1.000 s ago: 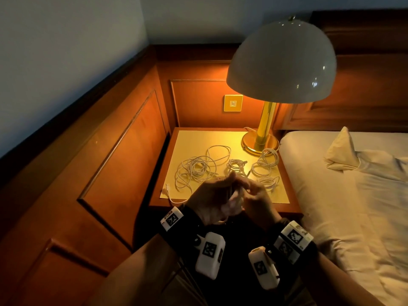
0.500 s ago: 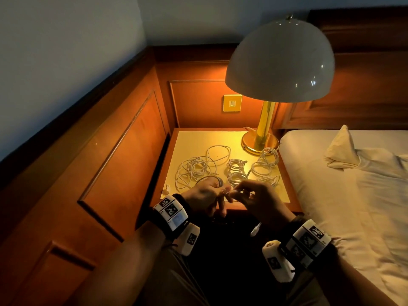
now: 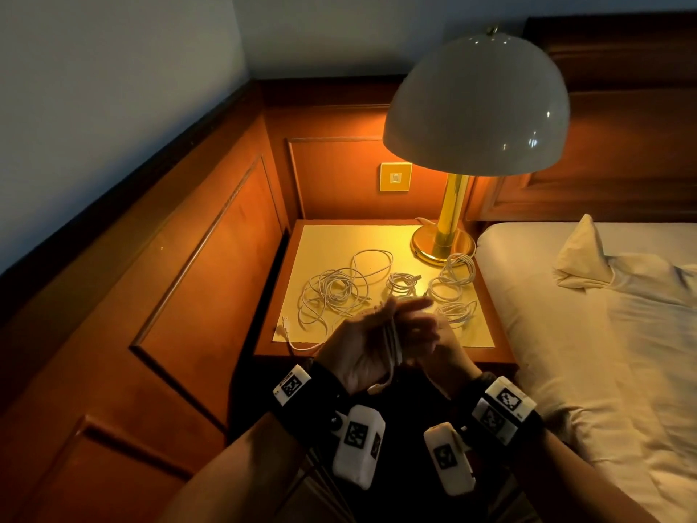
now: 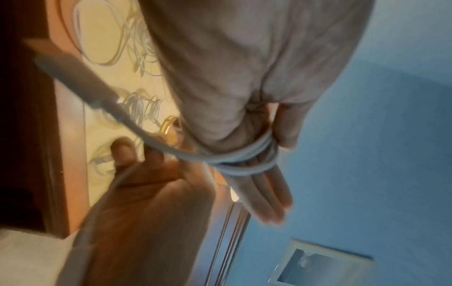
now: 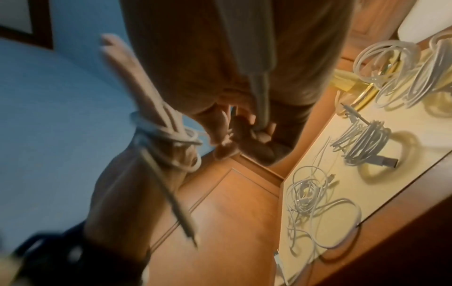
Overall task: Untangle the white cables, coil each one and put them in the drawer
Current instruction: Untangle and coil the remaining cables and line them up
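Note:
My left hand stands upright in front of the nightstand, its fingers straight. A white cable is wound in several loops round those fingers. One plug end dangles below the palm. My right hand sits just right of it, blurred, and grips the free run of that same cable between thumb and fingers. On the nightstand top lie a loose tangle of white cables and three small coils. No drawer shows clearly.
A brass lamp with a wide dome shade stands at the nightstand's back right, close to one coil. A bed lies to the right, wood panelling to the left. A cable end hangs over the front left edge.
Both hands rose from the nightstand's front edge. My left hand turned upright again, and my right hand swung round it with the cable.

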`<control>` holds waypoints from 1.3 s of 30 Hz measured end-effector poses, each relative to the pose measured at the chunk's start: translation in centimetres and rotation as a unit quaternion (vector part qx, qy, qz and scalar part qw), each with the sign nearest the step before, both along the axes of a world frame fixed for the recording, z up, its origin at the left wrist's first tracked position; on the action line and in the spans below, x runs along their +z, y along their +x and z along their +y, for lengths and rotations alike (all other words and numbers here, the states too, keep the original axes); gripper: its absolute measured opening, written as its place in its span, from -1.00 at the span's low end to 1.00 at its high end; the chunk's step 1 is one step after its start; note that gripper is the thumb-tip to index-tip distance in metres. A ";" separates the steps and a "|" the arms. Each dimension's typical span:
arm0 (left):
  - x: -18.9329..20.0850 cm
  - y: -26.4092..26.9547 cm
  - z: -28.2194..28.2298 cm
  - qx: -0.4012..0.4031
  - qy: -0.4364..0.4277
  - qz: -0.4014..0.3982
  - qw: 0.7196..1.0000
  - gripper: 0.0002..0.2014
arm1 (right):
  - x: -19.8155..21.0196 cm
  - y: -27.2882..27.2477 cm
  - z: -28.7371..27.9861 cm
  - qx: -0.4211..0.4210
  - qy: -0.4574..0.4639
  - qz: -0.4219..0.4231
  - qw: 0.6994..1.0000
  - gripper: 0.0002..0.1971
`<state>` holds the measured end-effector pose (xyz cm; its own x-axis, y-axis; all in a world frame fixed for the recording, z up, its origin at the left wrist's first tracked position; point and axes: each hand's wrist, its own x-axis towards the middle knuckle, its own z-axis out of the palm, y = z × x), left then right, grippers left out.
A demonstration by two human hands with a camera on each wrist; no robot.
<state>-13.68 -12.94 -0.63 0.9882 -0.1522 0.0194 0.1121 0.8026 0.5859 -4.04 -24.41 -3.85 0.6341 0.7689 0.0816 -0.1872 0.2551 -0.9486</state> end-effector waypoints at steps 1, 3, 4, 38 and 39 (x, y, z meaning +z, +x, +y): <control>0.2 0.4 0.0 0.033 -0.026 0.007 0.999 -0.55 | 0.0 -0.5 -0.1 0.017 -0.029 -0.008 0.999 -0.91; 0.5 1.2 0.4 0.096 -0.022 0.033 0.995 -0.57 | -0.1 -1.3 -0.2 0.072 -0.132 -0.102 0.983 -0.87; 0.6 1.5 0.9 0.126 0.012 0.051 0.991 -0.58 | -0.1 -1.5 -0.4 0.100 -0.180 -0.164 0.965 -0.87; 0.2 2.2 1.2 0.216 0.471 0.164 0.840 -0.47 | -0.1 0.9 -0.3 -0.147 -0.078 -0.540 0.825 -0.74; 0.0 1.8 1.4 0.213 0.422 0.140 0.870 -0.55 | 0.1 1.0 -0.2 -0.167 -0.075 -0.524 0.832 -0.76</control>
<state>-11.85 -11.55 -0.62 0.9066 0.3851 -0.1728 0.1438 0.1032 0.9842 -3.02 -24.65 -3.75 0.4562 0.6155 0.6427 0.8197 -0.0097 -0.5727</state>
